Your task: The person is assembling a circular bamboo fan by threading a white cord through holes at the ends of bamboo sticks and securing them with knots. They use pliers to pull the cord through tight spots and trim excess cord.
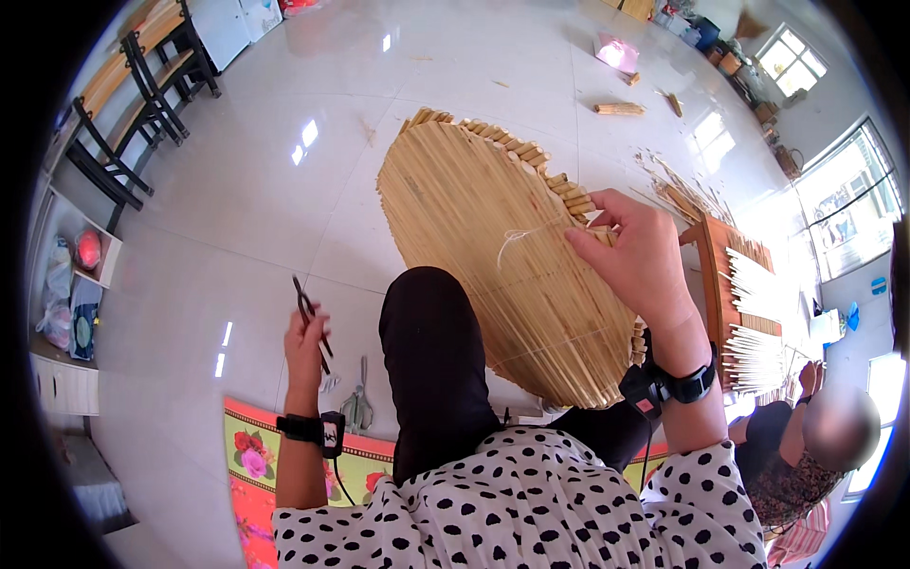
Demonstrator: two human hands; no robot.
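Observation:
My right hand pinches the upper right rim of an oval panel made of straw-coloured strips laid side by side. Short cut stalks line the far and right edge of this panel, and a loose pale thread curls on its face. The panel stands tilted over my lap, close to my dark-trousered knee. Off to the left, apart from the panel, my left hand is closed around a slim black scissors-like tool; the fingers hide its middle.
Grey-green scissors lie on the floor beside a flowered mat. At right, a wooden table bears bundles of pale sticks, with another person near it. Stalk scraps litter the floor; chairs stand far left.

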